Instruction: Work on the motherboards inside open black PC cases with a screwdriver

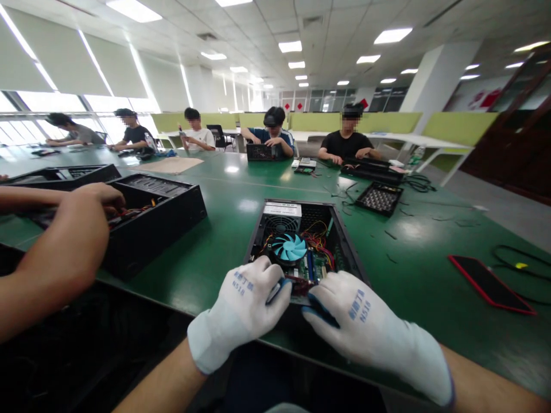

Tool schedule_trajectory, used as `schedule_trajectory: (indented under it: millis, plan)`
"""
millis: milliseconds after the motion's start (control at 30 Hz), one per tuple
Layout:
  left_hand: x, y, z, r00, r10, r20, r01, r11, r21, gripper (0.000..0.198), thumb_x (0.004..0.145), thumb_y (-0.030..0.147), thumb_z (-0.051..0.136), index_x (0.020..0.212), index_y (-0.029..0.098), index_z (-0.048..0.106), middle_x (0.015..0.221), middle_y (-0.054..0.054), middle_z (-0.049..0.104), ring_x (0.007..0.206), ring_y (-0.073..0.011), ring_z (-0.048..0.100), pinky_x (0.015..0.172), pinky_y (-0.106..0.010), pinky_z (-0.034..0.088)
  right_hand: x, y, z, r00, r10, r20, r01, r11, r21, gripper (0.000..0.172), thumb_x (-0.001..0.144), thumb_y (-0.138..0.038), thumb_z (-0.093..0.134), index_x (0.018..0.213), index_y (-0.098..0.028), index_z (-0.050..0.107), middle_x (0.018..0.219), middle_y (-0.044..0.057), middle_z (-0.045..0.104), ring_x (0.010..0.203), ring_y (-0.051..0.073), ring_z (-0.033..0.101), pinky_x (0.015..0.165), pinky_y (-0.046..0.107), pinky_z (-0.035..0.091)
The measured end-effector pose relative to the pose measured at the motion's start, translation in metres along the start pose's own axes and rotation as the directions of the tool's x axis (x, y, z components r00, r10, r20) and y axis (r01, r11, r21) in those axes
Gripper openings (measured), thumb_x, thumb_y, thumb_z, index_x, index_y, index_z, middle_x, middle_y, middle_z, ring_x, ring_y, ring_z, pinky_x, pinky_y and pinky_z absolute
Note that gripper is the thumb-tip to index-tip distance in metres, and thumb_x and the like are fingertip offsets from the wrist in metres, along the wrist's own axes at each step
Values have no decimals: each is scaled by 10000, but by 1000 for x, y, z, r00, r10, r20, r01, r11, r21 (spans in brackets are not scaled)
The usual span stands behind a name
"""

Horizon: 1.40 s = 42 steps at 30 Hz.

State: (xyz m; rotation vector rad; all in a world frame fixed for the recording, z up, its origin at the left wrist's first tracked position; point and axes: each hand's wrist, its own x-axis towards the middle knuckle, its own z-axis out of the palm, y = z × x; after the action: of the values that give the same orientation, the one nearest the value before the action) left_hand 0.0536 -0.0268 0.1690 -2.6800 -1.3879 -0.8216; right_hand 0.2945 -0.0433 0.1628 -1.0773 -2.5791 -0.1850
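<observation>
An opened black computer case (350, 244) lies in front of me at the table's near edge. Inside it, a light-blue cooling fan (289, 248) sits on the motherboard, near a power supply (282, 215) and a bundle of coloured wires (325, 246). My left hand (253, 298), in a white glove with blue palm, curls its fingers over the left part of the case's near side. Gloved alike, my right hand (353, 312) grips the near side further right, thumb below the rim. The fingertips of both hands are partly hidden inside the case.
At left, a co-worker's arm (73, 246) reaches into another black case (159, 229). A red-edged black panel (491, 284) and a cable (523, 267) lie on the right. Across the green table (224, 195), several people work; a perforated metal part (379, 199) lies there.
</observation>
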Motion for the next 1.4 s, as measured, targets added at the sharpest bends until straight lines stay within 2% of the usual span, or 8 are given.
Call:
schedule_trajectory:
  millis: [367, 567, 700, 867, 1000, 1100, 1200, 1400]
  plan:
    - [-28, 35, -4, 991, 10, 132, -10, 1000, -1, 202, 1035, 338, 487, 895, 235, 590, 850, -45, 649, 722, -210, 635, 640, -347, 455, -38, -25, -17, 998, -30, -62, 38, 990, 139, 91, 975, -319, 631, 994, -242, 675, 1050, 93, 766, 909, 267, 700, 821, 448, 552]
    - [-36, 46, -8, 981, -23, 190, 30, 999, -33, 204, 1007, 350, 514, 833, 251, 552, 806, -35, 651, 655, -208, 649, 576, -350, 422, -36, -32, -44, 987, -62, -146, 84, 986, 145, 232, 1036, -396, 516, 1165, -278, 668, 1116, 108, 789, 966, 291, 743, 803, 447, 594]
    - [-35, 48, -9, 979, -33, 203, 48, 997, -66, 201, 1004, 342, 514, 826, 254, 547, 815, -31, 652, 651, -205, 647, 570, -360, 410, -21, -10, -51, 991, -130, 21, 125, 980, 156, 257, 1066, -423, 486, 1101, -272, 691, 1001, 79, 781, 834, 238, 722, 720, 387, 559]
    - [-32, 51, -15, 971, -80, 226, 92, 995, -42, 194, 986, 296, 497, 805, 248, 548, 819, -29, 640, 672, -208, 628, 579, -360, 388, 21, 28, -21, 969, -79, 235, 116, 982, -147, 279, 1002, -464, 616, 996, -199, 705, 928, 110, 721, 840, 280, 663, 749, 420, 466]
    - [-30, 54, -20, 960, -105, 258, 120, 992, -42, 212, 988, 291, 467, 803, 246, 560, 826, -29, 635, 674, -211, 615, 585, -363, 381, 57, 37, 5, 873, -49, 486, 193, 948, -252, 317, 955, -448, 690, 1072, -155, 719, 1020, 149, 731, 947, 319, 678, 798, 424, 457]
    - [-29, 54, -21, 960, -110, 259, 126, 991, -49, 221, 991, 295, 453, 805, 249, 563, 834, -28, 640, 675, -217, 611, 584, -374, 381, 74, 32, 15, 794, -27, 607, 235, 935, -266, 164, 986, -249, 616, 1033, -147, 735, 1022, 142, 750, 960, 307, 700, 788, 406, 451]
    - [-31, 53, -20, 961, -113, 252, 130, 990, -53, 209, 986, 303, 455, 819, 251, 570, 841, -28, 645, 682, -226, 615, 589, -382, 391, 80, 26, 15, 784, -54, 618, 260, 933, -249, 230, 989, -109, 515, 1015, -165, 736, 1023, 122, 761, 967, 287, 705, 780, 398, 442]
    - [-34, 52, -16, 964, -117, 239, 132, 990, -50, 211, 994, 324, 473, 808, 260, 550, 836, -20, 631, 686, -226, 611, 588, -383, 378, 71, 32, 5, 832, -134, 538, 281, 938, -202, 165, 905, -151, 617, 1013, -185, 736, 1010, 104, 764, 918, 282, 711, 763, 397, 450]
